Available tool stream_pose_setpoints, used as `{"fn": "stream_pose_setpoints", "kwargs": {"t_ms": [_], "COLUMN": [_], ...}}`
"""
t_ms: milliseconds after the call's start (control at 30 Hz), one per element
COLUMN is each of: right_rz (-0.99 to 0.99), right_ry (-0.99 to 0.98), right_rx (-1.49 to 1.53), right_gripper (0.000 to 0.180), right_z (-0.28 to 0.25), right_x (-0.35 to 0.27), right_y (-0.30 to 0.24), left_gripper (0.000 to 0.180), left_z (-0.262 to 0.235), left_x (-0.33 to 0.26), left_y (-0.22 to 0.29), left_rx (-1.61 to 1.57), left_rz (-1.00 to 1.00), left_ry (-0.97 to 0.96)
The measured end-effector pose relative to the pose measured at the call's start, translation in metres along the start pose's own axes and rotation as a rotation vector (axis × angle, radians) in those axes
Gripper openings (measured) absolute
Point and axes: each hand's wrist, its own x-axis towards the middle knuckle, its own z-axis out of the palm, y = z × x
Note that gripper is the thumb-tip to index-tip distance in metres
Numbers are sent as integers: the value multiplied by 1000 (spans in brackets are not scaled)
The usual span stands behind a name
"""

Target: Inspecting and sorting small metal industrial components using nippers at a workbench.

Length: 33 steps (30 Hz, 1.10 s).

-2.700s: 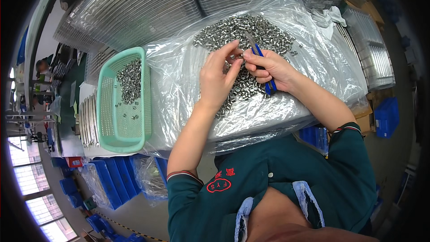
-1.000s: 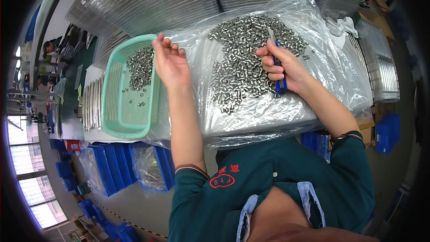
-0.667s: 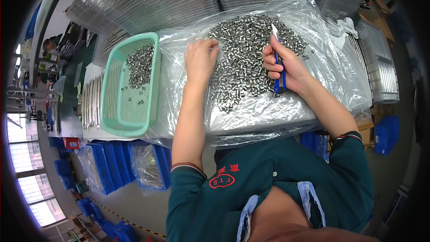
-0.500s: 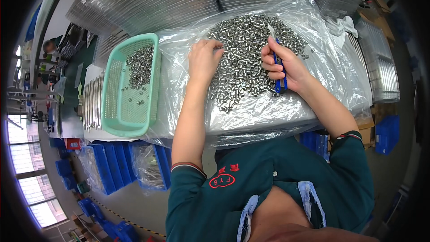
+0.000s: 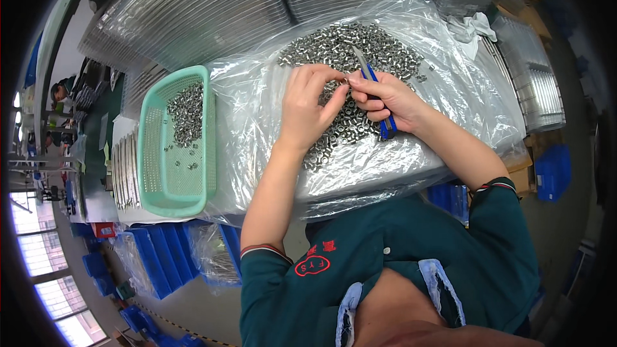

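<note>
Head view: the right hand point(image 5: 393, 104) is closed around a blue knife point(image 5: 387, 130), the blade pointing away from the person, above the metal parts point(image 5: 357, 40). The left hand point(image 5: 302, 108) is half open, its fingertips just beside the right ones; whether it holds a part, I cannot tell. The parts lie on plastic point(image 5: 239, 154), right of a green basket point(image 5: 150, 141).

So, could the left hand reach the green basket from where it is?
Probably yes: only clear plastic sheeting seems to lie between the left hand and the open-topped green basket, though that hand is close beside the right hand.
</note>
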Motion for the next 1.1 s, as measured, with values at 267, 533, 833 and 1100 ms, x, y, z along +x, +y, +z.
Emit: {"fn": "stream_pose_setpoints", "kwargs": {"t_ms": [267,533,833,1100], "right_rz": [33,45,84,61], "right_ry": [-6,-20,-54,-54], "right_rx": [35,69,146,112], "right_gripper": [18,21,32,19], "right_z": [-2,-3,-4,-6], "right_x": [1,1,1,2], "right_y": [1,0,-1,0], "left_gripper": [18,11,5,17], "left_z": [5,7,-3,9], "left_x": [-3,0,-2,-5], "left_y": [-1,10,1,4], "left_rx": [-69,-178,-151,-127], "left_rz": [-58,-154,-314,-125], "left_ry": [-14,89,196,-2]}}
